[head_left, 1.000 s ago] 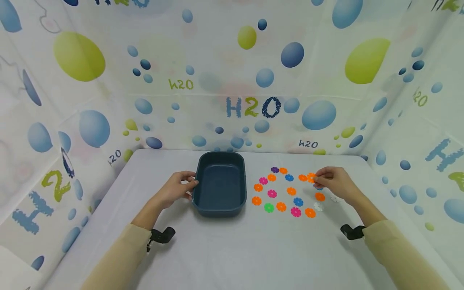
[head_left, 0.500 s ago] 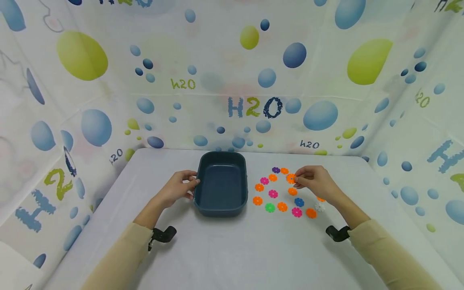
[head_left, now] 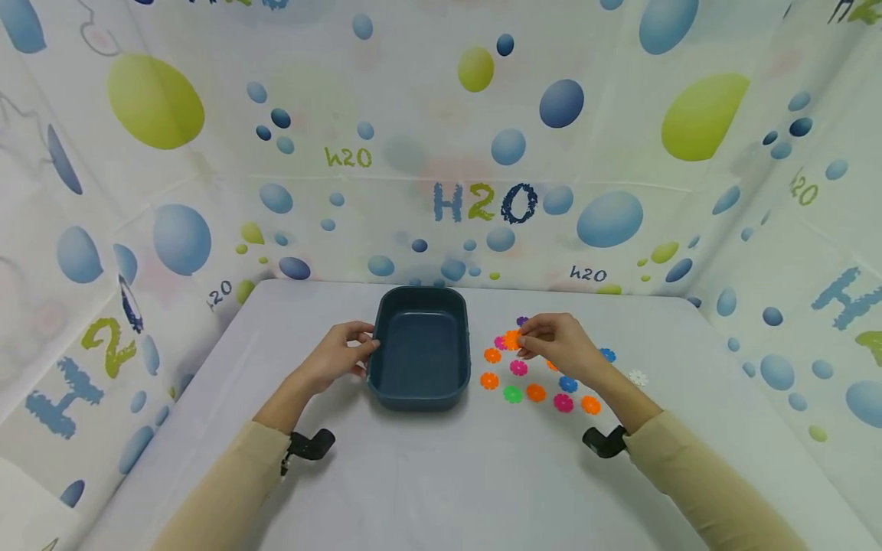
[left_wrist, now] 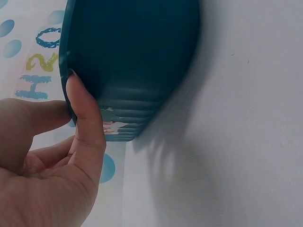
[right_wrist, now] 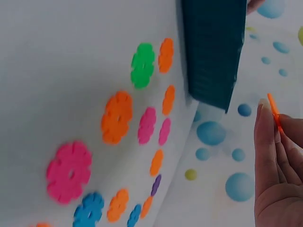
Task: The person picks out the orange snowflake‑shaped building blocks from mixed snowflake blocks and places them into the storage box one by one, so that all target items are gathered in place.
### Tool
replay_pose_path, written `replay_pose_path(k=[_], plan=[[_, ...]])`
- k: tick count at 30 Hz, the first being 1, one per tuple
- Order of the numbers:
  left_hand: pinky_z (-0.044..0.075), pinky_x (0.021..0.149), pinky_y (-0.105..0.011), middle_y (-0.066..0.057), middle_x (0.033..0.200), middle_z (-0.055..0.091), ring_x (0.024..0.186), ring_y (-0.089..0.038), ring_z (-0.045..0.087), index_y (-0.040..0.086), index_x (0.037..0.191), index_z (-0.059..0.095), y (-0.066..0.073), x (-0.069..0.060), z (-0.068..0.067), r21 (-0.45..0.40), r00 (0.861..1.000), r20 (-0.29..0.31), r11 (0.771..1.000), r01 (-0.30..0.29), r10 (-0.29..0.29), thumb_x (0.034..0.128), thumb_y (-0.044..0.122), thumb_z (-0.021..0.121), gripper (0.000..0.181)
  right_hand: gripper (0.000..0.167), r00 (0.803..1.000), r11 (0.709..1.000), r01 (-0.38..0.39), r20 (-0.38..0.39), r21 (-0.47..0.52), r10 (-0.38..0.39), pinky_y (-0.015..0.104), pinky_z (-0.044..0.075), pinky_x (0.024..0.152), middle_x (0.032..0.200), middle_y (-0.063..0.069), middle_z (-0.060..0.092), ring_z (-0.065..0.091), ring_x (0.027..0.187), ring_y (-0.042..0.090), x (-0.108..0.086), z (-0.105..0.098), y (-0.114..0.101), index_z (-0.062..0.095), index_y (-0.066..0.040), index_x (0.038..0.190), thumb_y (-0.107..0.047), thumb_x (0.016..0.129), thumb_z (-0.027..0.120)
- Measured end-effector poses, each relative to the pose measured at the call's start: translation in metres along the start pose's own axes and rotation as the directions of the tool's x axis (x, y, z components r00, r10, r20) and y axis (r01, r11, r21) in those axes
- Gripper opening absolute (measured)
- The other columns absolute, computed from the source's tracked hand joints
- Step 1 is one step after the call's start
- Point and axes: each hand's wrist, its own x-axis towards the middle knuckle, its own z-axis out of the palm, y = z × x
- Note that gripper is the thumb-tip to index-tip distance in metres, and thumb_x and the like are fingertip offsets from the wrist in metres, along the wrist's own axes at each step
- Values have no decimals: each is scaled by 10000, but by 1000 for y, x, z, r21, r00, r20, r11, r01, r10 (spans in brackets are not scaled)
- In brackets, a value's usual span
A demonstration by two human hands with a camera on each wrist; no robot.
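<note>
A dark blue rectangular plastic bin [head_left: 419, 402] stands on the white table. My left hand [head_left: 334, 358] pinches its left rim; in the left wrist view, the thumb [left_wrist: 86, 111] and fingers are on opposite sides of the wall. To the right, my right hand [head_left: 561, 344] holds an orange flower-shaped plastic disc [head_left: 511, 340] by its edge, raised above the table. In the right wrist view this orange disc is seen nearly edge-on between thumb and fingers. Beneath the hand lie several similar discs, including a green disc [head_left: 513, 394] and a pink disc [head_left: 563, 402]. The right hand partly hides some.
More discs lie flat right of the bin, among them a blue disc [head_left: 568, 384], a purple disc [head_left: 522, 321] and a white disc [head_left: 638, 377]. A patterned curtain [head_left: 413, 153] encloses the table [head_left: 413, 490] at the back and sides.
My right hand has moved left across the discs toward the bin, carrying the orange disc. The left hand has kept its hold on the bin's rim.
</note>
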Motion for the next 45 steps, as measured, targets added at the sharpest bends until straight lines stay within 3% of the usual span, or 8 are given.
replay_pose_path(k=[7,20,27,34,45], plan=[[608,619,-290,-209,1067,551,782,-201,623,-118,1444,432,1,-1,0,10,1000,2,1000,-1,1,1046,74,566,462,192,999,998,5,35,64,-7,394,627,835,933,131,746,726,916,425,9,22,-11,686,36,1119,-105,990,686],[606,606,-299,-189,1073,550,776,-193,623,-120,1460,411,4,-2,0,6,1000,7,1000,-13,13,1048,82,566,484,164,992,993,56,107,101,-67,374,627,832,920,107,745,735,886,391,29,62,-31,690,19,1130,-72,997,661],[602,616,-296,-192,1094,532,787,-193,628,-128,1461,396,1,-2,-1,-11,999,26,1000,-20,20,1050,68,552,481,138,981,981,107,143,163,-131,413,633,799,941,189,742,743,848,362,41,84,-36,683,69,1090,-20,989,655],[607,621,-299,-185,1091,538,783,-193,629,-123,1468,394,4,-2,-1,1,1000,24,1000,-11,11,1049,81,560,495,116,979,984,115,152,135,-135,337,633,773,906,131,750,752,793,240,50,103,-41,700,43,1065,-23,970,685],[609,624,-292,-177,1093,527,783,-198,623,-120,1460,402,3,-1,-1,-4,1000,20,1000,-1,1,1047,84,565,489,103,979,990,120,158,78,-131,301,633,718,870,109,740,743,742,194,72,129,-42,709,52,1048,-6,969,677]])
